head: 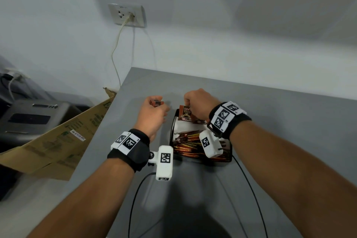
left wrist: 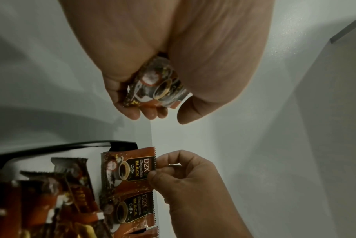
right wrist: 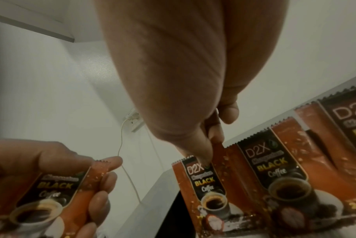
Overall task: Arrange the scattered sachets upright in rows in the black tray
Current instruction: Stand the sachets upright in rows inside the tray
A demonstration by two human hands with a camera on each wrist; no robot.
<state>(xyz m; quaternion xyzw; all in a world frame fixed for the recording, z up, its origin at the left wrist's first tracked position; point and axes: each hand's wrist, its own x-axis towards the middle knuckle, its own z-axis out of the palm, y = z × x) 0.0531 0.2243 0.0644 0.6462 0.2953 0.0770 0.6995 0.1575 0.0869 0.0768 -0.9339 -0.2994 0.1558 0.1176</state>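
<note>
A black tray [head: 172, 127] stands on the grey table, part filled with brown and orange coffee sachets [head: 190, 142] lying loose. At its far end a few sachets stand upright [right wrist: 274, 185]. My right hand [head: 199, 105] pinches the top edge of one upright sachet [head: 185, 113] [left wrist: 128, 167] [right wrist: 201, 188] at the tray's far left corner. My left hand [head: 154, 111], just left of the tray, grips a bunch of sachets [head: 156, 103] [left wrist: 152, 85] [right wrist: 51, 198] in its curled fingers.
A flattened cardboard box [head: 58, 141] leans at the table's left edge beside a dark printer [head: 32, 118]. A wall socket [head: 126, 15] with a hanging cable is behind. Black cables [head: 251, 189] trail over the near table.
</note>
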